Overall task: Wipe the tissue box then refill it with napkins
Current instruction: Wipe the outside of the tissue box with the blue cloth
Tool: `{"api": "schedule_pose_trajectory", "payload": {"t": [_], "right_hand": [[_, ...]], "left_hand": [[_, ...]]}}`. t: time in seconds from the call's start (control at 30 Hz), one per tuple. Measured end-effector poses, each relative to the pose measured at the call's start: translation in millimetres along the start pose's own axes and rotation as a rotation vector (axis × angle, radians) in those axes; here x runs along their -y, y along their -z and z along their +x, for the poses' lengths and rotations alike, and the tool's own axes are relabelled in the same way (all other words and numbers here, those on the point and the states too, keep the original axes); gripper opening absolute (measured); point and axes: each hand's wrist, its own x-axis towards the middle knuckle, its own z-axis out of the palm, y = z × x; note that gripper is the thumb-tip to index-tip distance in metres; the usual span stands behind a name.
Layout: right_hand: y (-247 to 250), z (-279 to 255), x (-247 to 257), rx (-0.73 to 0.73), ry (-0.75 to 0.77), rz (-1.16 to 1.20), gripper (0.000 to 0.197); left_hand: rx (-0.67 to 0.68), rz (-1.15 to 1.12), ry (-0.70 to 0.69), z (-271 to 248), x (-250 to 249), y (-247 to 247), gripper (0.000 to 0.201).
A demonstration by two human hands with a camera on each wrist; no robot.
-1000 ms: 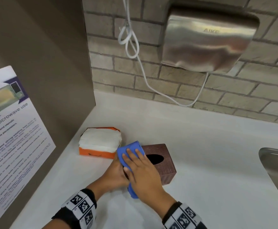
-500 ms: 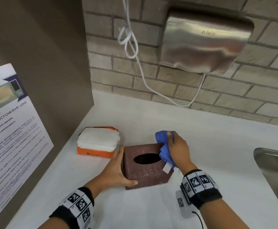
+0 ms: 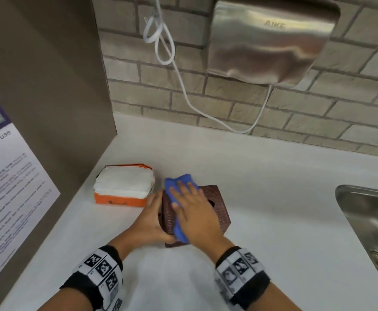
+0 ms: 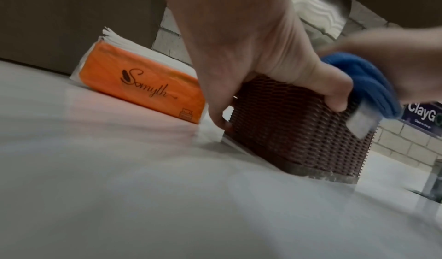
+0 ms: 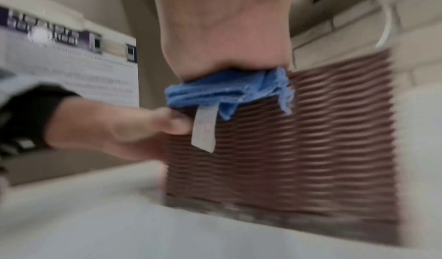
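— Changed in the last half second?
— Right hand [image 3: 192, 212] back on top of the tissue box [image 3: 219, 209], no longer at its far side. Fingers flat and spread, pressing the blue cloth [image 3: 176, 187] over the lid, hiding most of the opening.
— Left hand [image 3: 149, 221]?
— Still clamped round the box's left side, steadying it on the white surface [image 3: 273, 198].
— Meaning for the task?
— Probably still wiping; refill not begun. Napkins [image 3: 123, 182] untouched in their orange pack [image 3: 120, 202], just left of the box.

Tissue box [image 3: 219, 205] opening — mostly hand-covered
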Motion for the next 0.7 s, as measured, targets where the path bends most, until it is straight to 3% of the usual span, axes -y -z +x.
{"api": "schedule_pose_trajectory", "payload": {"t": [0.1, 0.2, 0.37, 0.43, 0.5, 0.6, 0.7], "right_hand": [[16, -7, -50, -0.029, -0.163, -0.057, 0.067], [17, -2, -40, -0.028, -0.33, -0.11, 0.068], [-8, 3, 40, -0.068, -0.131, -0.129, 0.055], [-5, 4, 45, -0.025, -0.089, -0.097, 0.052], [0, 15, 31, 0.028, -0.024, -0.103, 0.057], [6, 36, 13, 0.057, -0.124, -0.078, 0.069], [-2, 27, 35, -0.024, -0.211, -0.103, 0.054]], "left_hand": [[0.013, -0.003, 0.039, -1, -4, 1, 0.119], [0.008, 0.0, 0.038, -2, -7, 2, 0.116], [0.005, -0.023, -0.038, 1, 1, 0, 0.105], [-0.004, -0.04, -0.044, 3, 2, -1, 0.099], [-0.013, -0.024, -0.03, 4, 3, -1, 0.11], [0.0, -0.033, 0.023, 4, 3, 0, 0.117], [0.022, -0.048, -0.008, 4, 8, 1, 0.118]]}}
